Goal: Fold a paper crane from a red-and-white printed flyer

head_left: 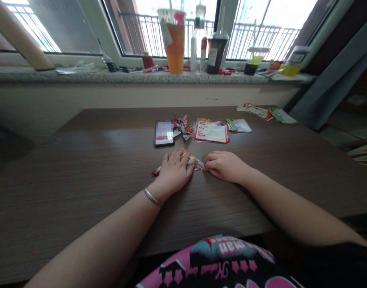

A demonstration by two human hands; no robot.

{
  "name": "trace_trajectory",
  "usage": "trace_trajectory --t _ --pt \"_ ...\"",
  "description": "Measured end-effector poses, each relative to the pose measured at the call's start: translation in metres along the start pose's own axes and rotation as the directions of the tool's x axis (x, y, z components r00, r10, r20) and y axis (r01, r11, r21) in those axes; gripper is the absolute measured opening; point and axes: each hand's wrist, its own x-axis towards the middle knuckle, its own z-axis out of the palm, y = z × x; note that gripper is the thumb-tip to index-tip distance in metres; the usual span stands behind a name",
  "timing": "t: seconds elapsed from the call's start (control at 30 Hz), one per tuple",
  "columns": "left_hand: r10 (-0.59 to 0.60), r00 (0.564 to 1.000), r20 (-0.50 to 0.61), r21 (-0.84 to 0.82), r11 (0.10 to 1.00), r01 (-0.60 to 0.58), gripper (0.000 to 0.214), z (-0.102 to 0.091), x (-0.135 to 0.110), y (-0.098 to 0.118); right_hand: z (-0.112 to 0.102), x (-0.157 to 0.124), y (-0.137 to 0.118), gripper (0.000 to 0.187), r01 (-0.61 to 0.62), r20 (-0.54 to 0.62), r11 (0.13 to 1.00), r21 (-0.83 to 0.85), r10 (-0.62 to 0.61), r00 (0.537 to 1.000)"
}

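Note:
A folded piece of colourful printed paper lies flat on the brown table in front of me. My left hand rests on it palm down, fingers stretched out, covering its middle; a red tip shows past the wrist side. At the paper's right point, my right hand has its fingers curled together and closed on the tip. Just beyond, folded paper pieces in similar print sit in a small heap beside a dark-framed phone with a lit, blurred screen.
A stack of printed sheets with a red border lies right of the heap, beside green-edged sheets. More paper strips lie at the back right. Drink cups, including a tall orange one, and bottles stand on the stone windowsill.

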Motion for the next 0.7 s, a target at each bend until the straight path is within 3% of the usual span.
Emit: trace_trajectory --t 0.5,0.7 --pt "0.004 1.0 -0.02 -0.002 1.0 -0.004 0.052 0.002 -0.002 -0.002 -0.025 -0.01 0.009 0.02 -0.123 0.178 0.992 0.01 0.119 0.977" --pt "-0.006 1.0 -0.031 -0.005 1.0 0.006 0.051 0.003 -0.002 -0.001 -0.019 -0.009 0.011 0.021 -0.168 0.103 0.985 0.051 0.162 0.981"
